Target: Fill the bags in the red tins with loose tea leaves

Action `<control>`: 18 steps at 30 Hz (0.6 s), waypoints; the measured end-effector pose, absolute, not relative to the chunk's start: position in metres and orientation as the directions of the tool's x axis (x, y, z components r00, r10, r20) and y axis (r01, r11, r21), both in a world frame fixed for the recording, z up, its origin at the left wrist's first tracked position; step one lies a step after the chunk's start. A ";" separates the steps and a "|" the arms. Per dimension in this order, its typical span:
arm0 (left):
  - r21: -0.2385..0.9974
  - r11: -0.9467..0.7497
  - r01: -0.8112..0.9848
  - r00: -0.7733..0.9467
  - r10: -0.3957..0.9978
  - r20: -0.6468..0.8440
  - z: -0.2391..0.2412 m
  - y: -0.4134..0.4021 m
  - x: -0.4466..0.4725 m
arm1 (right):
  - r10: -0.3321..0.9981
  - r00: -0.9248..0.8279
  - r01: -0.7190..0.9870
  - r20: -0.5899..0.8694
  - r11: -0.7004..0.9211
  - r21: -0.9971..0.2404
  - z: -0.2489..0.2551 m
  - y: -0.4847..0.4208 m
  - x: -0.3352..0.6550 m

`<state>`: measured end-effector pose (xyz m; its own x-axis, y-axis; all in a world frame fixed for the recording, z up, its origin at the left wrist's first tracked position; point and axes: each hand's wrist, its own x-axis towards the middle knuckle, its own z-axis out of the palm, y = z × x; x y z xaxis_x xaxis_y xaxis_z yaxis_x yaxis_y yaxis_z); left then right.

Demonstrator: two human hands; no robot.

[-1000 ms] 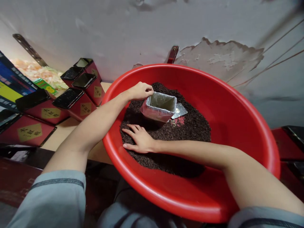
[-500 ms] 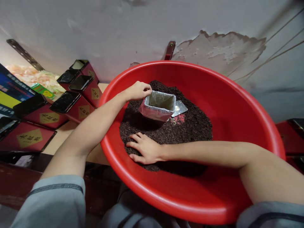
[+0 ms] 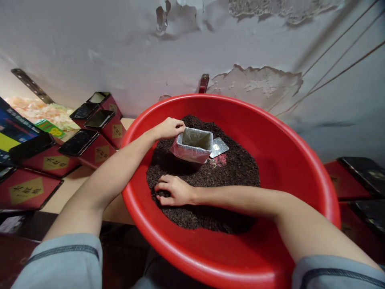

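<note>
A large red plastic basin (image 3: 288,160) holds a heap of dark loose tea leaves (image 3: 237,168). On the heap stands an open rectangular red tin (image 3: 192,153), lined with a clear plastic bag folded over its rim. My left hand (image 3: 171,128) pinches the bag-covered rim at the tin's far left corner. Nearer to me, my right hand (image 3: 176,190) is dug into the leaves with its fingers curled, gathering some; its fingertips are partly buried. A flat silvery metal piece (image 3: 219,147) lies on the leaves just right of the tin.
Several red tea tins (image 3: 54,160) with yellow labels stand on a board to the left, beside a green box (image 3: 49,128). More dark-lidded red tins (image 3: 349,180) are at the right. A peeling wall (image 3: 126,52) rises behind the basin.
My right hand's fingers were spread flatter on the leaves and are now curled into them. The left hand keeps its hold on the tin's rim. The view has shifted slightly.
</note>
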<state>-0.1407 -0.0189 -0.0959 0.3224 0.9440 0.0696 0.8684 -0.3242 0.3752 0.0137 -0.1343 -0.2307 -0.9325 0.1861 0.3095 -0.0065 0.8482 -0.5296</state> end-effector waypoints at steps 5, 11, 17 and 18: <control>0.352 -0.334 0.874 0.326 0.942 0.086 -0.096 -0.020 -0.140 | 0.354 -0.861 -0.086 0.365 0.607 -0.790 -0.226 -0.121 0.006; 0.346 -0.327 0.879 0.316 0.945 0.088 -0.097 -0.021 -0.141 | 0.563 -0.793 -0.026 0.233 0.350 -0.936 -0.151 -0.102 0.021; 0.351 -0.371 0.860 0.361 0.928 0.095 -0.102 -0.015 -0.146 | 0.668 -0.678 -0.202 0.307 0.231 -0.952 -0.087 -0.044 0.040; 0.343 -0.366 0.865 0.353 0.930 0.102 -0.103 -0.014 -0.146 | 0.684 -0.649 -0.225 0.333 0.246 -0.943 -0.084 -0.032 0.042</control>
